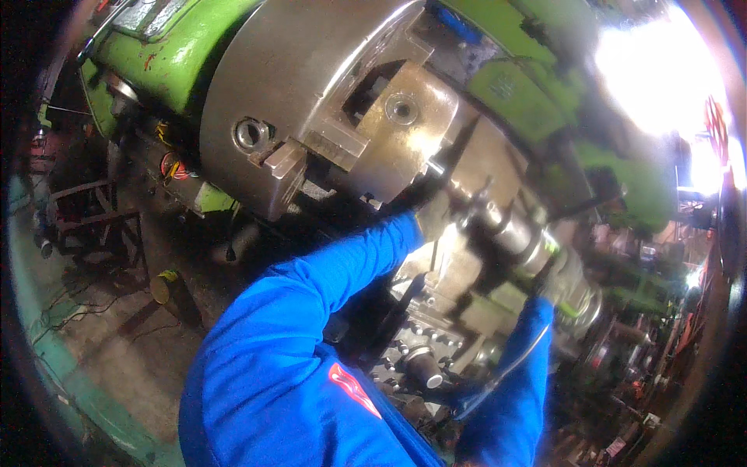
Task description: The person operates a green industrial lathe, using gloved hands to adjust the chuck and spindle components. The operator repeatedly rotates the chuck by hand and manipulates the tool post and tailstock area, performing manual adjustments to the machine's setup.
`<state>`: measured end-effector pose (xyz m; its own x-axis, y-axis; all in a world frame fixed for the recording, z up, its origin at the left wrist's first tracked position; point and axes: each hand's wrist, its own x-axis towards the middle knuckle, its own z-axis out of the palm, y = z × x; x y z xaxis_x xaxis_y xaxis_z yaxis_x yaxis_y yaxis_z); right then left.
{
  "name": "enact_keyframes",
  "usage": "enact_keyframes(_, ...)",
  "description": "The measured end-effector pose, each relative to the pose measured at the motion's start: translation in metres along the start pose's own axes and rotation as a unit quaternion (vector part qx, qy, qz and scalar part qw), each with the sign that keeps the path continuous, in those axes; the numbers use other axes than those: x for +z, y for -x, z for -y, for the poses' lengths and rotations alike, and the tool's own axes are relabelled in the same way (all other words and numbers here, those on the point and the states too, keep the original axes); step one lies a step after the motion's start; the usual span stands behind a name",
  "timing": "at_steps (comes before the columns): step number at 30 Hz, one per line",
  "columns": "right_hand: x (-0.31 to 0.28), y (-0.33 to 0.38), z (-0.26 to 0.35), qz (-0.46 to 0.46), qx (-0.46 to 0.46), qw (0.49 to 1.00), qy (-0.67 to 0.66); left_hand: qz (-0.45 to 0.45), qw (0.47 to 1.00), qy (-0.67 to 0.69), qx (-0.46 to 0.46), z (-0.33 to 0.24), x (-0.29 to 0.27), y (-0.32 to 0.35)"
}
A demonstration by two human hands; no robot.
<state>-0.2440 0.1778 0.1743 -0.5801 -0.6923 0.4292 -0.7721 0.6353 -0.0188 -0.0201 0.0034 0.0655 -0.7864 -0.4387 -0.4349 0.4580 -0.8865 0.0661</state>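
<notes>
Two blue-sleeved arms reach up into a lathe, and neither set of fingers shows clearly. The left hand (424, 204) is lost in shadow just under the face of the chuck (311, 101), so whether it is closed on anything cannot be told. The right hand (545, 272) looks wrapped around a steel shaft (506, 226), though glare blurs the grip; judging by its lie, the shaft points toward the brass-coloured block (401, 128) clamped in the jaws, likely so it lines up with the chuck's centre. Below the arms sits the tool post (424, 362), crowding the space beneath. The green headstock (167, 54) closes off the upper left; open floor (101, 342) lies lower left.
</notes>
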Motion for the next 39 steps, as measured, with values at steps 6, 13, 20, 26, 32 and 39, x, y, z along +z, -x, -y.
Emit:
enact_keyframes(6,0.003,-0.001,0.006,-0.024,-0.012,1.0,0.006,0.065,0.984,-0.161,-0.026,0.003,-0.038,-0.041)
enact_keyframes(13,-0.003,-0.002,0.013,-0.014,0.0,1.0,-0.003,-0.004,0.977,-0.212,-0.021,0.01,-0.046,-0.057)
enact_keyframes(20,0.001,-0.002,0.006,0.005,0.005,1.0,0.009,-0.013,0.968,-0.246,-0.045,0.001,-0.035,-0.042)
enact_keyframes(26,0.006,0.0,-0.002,-0.002,0.002,1.0,0.003,0.044,0.957,-0.287,-0.01,0.001,-0.036,-0.041)
enact_keyframes(32,0.01,-0.002,-0.004,-0.007,-0.001,1.0,0.012,0.09,0.979,-0.185,0.009,0.029,-0.08,-0.094)
enact_keyframes(39,0.012,-0.002,-0.002,-0.018,0.007,1.0,0.003,0.023,0.929,-0.367,0.047,0.022,-0.079,-0.072)
